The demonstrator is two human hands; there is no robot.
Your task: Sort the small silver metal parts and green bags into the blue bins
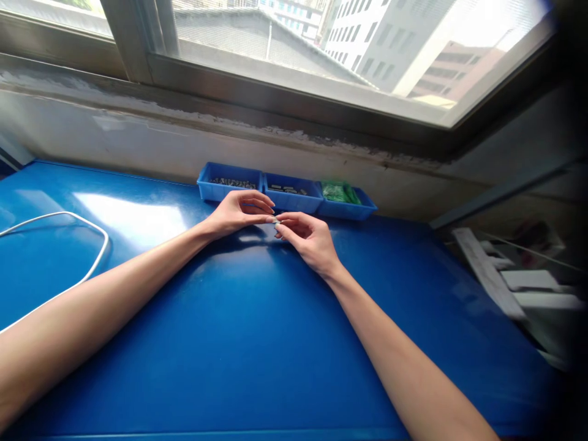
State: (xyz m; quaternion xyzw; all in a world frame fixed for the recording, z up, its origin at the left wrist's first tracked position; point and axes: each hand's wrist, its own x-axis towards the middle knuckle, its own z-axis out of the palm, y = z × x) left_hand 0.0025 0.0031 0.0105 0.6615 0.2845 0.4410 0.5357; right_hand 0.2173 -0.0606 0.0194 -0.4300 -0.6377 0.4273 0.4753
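Above the blue table, my left hand (239, 212) and my right hand (311, 240) meet at their fingertips. Between them is a small pale piece (276, 222), too small to make out its kind. Thumb and fingers of my right hand are pinched on it. My left thumb and fingertips press at its other side, the remaining fingers curved above. Just behind my hands stand a blue bin of small dark metal parts (211, 191), a blue bin of small light bar-shaped parts (294, 202) and a blue bin with green plastic packets (349, 211).
A white cable (98, 257) loops over the left side of the blue table (257, 355). The wall and window frame (294, 101) rise behind the bins. Pale, blurred objects (528, 282) stand beyond the table's right edge.
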